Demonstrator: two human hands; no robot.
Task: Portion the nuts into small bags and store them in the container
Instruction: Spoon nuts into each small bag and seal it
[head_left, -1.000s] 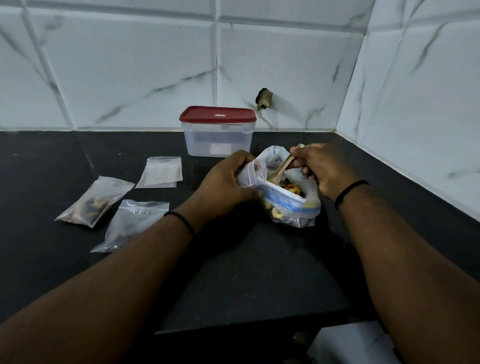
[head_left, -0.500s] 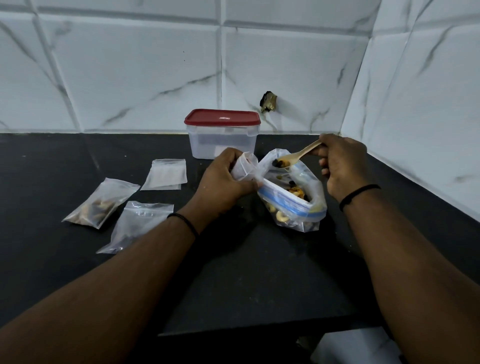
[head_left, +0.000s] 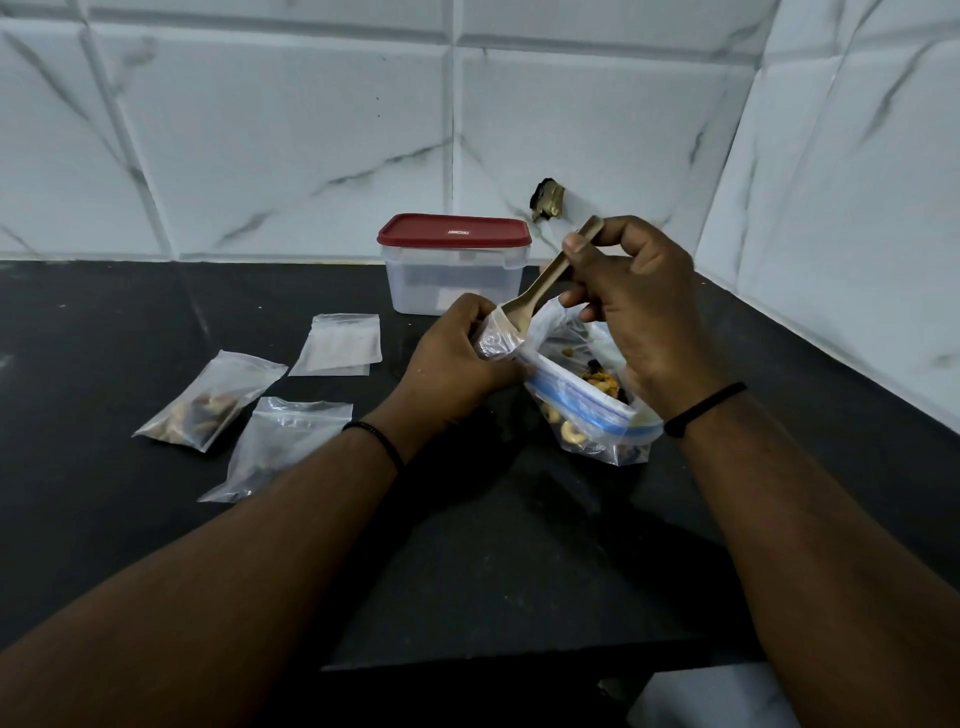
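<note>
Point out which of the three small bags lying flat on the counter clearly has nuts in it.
The leftmost small bag: brown nuts show through its plastic. The flat bag nearest the container looks empty, and the bag by the left forearm shows no clear contents.

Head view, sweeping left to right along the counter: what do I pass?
Filled small bag → second small bag → flat empty bag → left hand → big nut bag → right hand.

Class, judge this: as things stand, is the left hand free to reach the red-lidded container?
Probably not yet: the left hand grips a small bag that the spoon tips into. The counter toward the container looks unobstructed.
</note>
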